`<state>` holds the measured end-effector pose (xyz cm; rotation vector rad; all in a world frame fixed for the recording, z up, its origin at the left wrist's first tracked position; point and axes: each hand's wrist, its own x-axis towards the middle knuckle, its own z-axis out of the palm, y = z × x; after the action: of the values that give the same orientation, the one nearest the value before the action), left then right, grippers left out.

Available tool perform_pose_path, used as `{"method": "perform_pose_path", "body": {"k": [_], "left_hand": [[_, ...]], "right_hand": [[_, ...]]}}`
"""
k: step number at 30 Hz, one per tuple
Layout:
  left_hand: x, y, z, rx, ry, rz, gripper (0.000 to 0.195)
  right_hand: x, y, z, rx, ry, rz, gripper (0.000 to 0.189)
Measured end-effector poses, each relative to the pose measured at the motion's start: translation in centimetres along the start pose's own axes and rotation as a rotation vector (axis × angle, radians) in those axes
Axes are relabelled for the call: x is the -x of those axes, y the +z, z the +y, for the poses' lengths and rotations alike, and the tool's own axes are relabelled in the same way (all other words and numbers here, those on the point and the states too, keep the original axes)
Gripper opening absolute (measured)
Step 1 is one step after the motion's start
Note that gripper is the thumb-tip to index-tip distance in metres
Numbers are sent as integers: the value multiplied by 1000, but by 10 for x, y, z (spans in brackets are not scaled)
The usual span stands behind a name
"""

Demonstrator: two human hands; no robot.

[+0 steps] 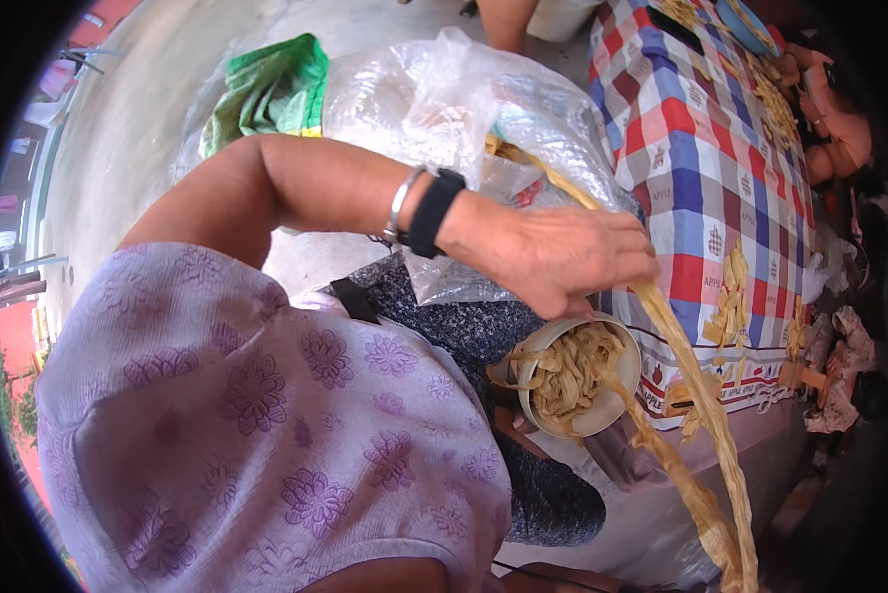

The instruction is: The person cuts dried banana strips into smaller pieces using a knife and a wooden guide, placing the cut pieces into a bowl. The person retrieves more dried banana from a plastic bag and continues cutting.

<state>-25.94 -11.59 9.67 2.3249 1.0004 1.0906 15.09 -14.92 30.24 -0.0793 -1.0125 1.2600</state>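
My left hand (562, 256), with a black wristband and a metal bangle at the wrist, is closed on a long tan strip (673, 333) of dried plant-like material. One end of this strip runs back over a clear plastic bag (458, 111); the other hangs down to the bottom edge of the picture. Below the hand, a round white pail (633, 352) sits tilted by my legs, holding a tangled heap of similar strips (573, 374). A second length (666, 459) trails over its rim and converges with the first near the bottom edge. My right hand is out of view.
A checked tablecloth (710, 185) covers a table at the right, with strip piles (773, 96), a black phone-like object (675, 30) and a blue basin (748, 26). A person (836, 111) sits beyond it. A green woven sack (273, 96) lies beside the plastic bag.
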Motion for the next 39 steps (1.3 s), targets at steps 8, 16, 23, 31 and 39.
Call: {"method": "perform_pose_path", "body": {"k": [8, 16, 23, 31, 39], "left_hand": [[-40, 10, -10, -97, -38, 96, 22], [-193, 8, 14, -81, 578, 482, 15], [-227, 39, 118, 338, 481, 184, 25], [-171, 4, 69, 338, -26, -147, 43], [-63, 39, -16, 130, -363, -456, 35]], "right_hand": [[12, -57, -5, 508, -200, 333, 36], [38, -23, 196, 664, 453, -8, 77], [85, -95, 216, 1869, -59, -336, 47], [67, -120, 101, 1321, 139, 439, 40], [83, -150, 42, 1962, 131, 498, 26]]}}
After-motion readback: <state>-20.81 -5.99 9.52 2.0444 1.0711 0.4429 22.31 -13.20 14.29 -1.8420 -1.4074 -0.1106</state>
